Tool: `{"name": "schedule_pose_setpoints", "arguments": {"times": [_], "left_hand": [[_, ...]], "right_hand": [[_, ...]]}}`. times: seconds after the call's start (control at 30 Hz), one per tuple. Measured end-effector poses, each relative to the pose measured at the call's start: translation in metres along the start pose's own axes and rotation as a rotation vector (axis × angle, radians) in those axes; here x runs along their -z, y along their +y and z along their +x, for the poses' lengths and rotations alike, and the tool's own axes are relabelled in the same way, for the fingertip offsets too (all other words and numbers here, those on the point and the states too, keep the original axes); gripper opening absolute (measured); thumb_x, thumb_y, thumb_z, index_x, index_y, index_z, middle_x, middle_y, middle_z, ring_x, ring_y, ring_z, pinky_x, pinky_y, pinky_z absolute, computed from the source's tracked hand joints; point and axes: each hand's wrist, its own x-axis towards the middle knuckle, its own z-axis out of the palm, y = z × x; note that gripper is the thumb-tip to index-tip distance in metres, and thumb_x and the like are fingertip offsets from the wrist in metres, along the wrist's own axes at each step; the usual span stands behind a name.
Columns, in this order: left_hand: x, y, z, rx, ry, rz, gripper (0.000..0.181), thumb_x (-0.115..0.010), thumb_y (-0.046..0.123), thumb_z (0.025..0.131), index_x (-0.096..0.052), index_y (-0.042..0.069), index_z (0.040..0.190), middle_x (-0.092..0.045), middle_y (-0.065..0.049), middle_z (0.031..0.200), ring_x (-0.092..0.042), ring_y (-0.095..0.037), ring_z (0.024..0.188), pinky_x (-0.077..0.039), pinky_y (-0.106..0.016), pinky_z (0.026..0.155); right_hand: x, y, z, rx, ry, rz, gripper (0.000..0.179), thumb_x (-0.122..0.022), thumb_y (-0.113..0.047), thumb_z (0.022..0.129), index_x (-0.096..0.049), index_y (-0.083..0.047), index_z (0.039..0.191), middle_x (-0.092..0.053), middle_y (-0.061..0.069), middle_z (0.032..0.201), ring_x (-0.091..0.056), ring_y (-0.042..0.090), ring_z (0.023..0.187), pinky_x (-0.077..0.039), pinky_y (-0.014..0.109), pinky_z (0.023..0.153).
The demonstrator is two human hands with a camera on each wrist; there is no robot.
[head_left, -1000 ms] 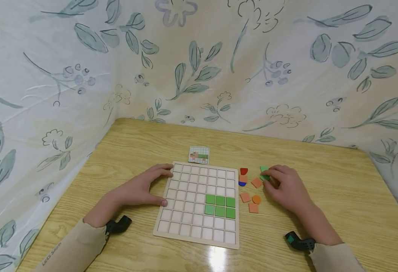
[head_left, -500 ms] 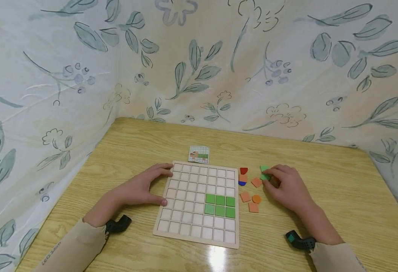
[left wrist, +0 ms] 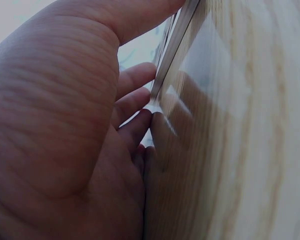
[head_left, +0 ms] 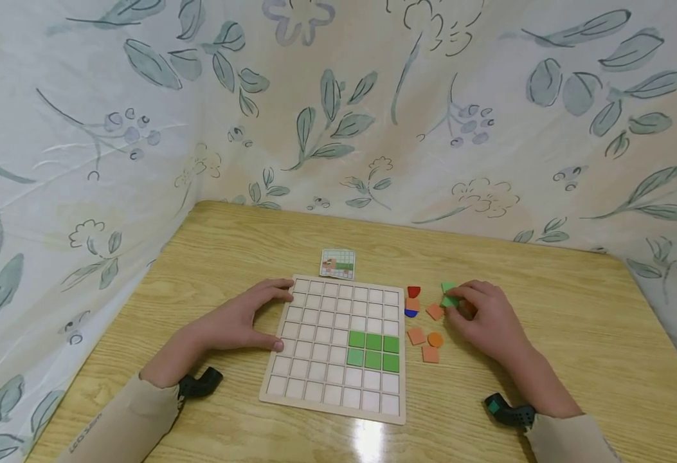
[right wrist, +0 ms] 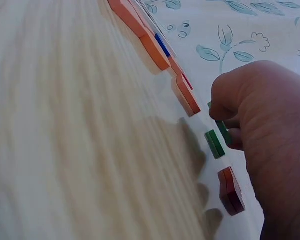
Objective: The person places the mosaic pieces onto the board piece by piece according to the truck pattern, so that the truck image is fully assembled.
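My left hand (head_left: 231, 323) rests at the left edge of a pale wooden grid board (head_left: 315, 370), its thumb and fingers spread along the rim. Several green square tiles (head_left: 374, 342) fill cells in two rows at the board's right side. To the right of the board, my right hand (head_left: 485, 319) pinches a green square tile (right wrist: 222, 131) between thumb and fingers, partly covering it. Another green tile (right wrist: 214, 144) lies close by on the table. Around it are several orange square tiles (head_left: 416, 336) and an orange disc (head_left: 435, 339).
A small picture card (head_left: 337, 263) lies just beyond the board. A red piece (head_left: 413, 292) and a blue piece (head_left: 410, 314) lie by the board's right edge. In the right wrist view a dark red piece (right wrist: 231, 192) sits below the hand. A patterned cloth (head_left: 338, 122) hangs behind the table.
Both hands stay nearly in place. The right fingers remain at the green tiles, with only the slightest shift; the tiles on the board are unchanged.
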Motion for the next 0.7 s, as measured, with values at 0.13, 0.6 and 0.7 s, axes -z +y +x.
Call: {"name": "schedule_pose_setpoints", "arguments": {"times": [0.13,0.6,0.7], "left_hand": [[0.000,-0.001,0.000,-0.004,0.000,-0.001,0.087,-0.095,0.055,0.082,-0.056,0.023,0.154,-0.031,0.010,0.176,-0.025,-0.020,0.163,-0.027,-0.057,0.128],[0.001,0.001,0.000,-0.008,0.001,-0.004,0.087,-0.095,0.055,0.083,-0.057,0.023,0.153,-0.031,0.009,0.176,-0.025,-0.022,0.163,-0.027,-0.058,0.127],[0.001,0.000,0.000,-0.004,0.003,-0.003,0.086,-0.095,0.055,0.083,-0.057,0.023,0.153,-0.031,0.009,0.176,-0.025,-0.021,0.163,-0.027,-0.057,0.127]], "right_hand": [[-0.003,-0.010,0.000,-0.017,0.005,0.042,0.022,-0.089,-0.006,0.084,-0.082,-0.007,0.105,-0.074,0.003,0.104,-0.064,0.027,0.098,-0.050,0.049,0.089],[-0.028,-0.055,0.003,0.246,0.037,0.124,0.027,-0.088,-0.007,0.081,-0.081,-0.007,0.107,-0.072,0.000,0.104,-0.059,0.018,0.094,-0.044,0.034,0.086],[-0.032,-0.066,0.004,0.260,0.015,0.135,0.029,-0.089,-0.009,0.081,-0.081,-0.007,0.109,-0.073,0.002,0.107,-0.062,0.021,0.099,-0.047,0.039,0.089]]}}
